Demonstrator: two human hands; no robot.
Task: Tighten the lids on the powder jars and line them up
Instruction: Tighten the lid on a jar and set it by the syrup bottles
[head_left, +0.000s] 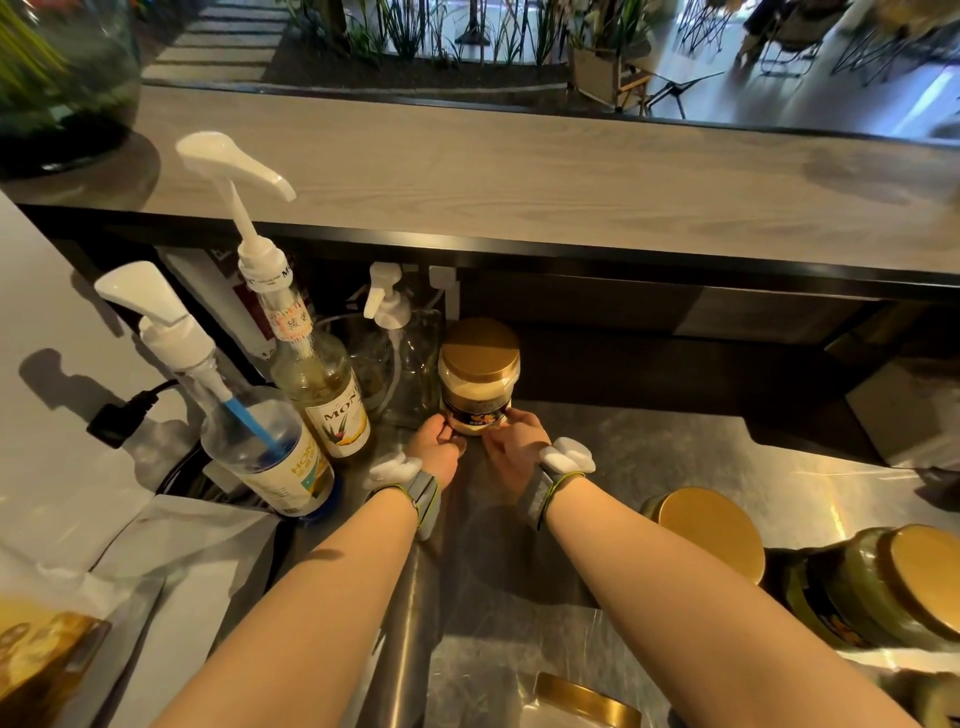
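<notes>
Both hands reach far across a steel counter (675, 467) to one powder jar (478, 387). The jar stands upright at the far edge, under a wood bar top (519, 171), gold lid (480, 345) on, pale powder inside. Left hand (436, 441) grips the jar's base from the left, right hand (514, 441) from the right, fingers curled narrow on the label. Both wrists wear grey straps with white pods.

Just left of the jar is a clear pump bottle (410, 358), then a syrup bottle (327, 384) with tall pump, then a near bottle with blue straw (265, 447).

Near right: second jar (706, 530), gold lid up, just right of the right forearm. Third jar (883, 587), greenish, lies tilted at the right edge. Another gold rim (587, 701) shows at the bottom edge, partly cut off.
</notes>
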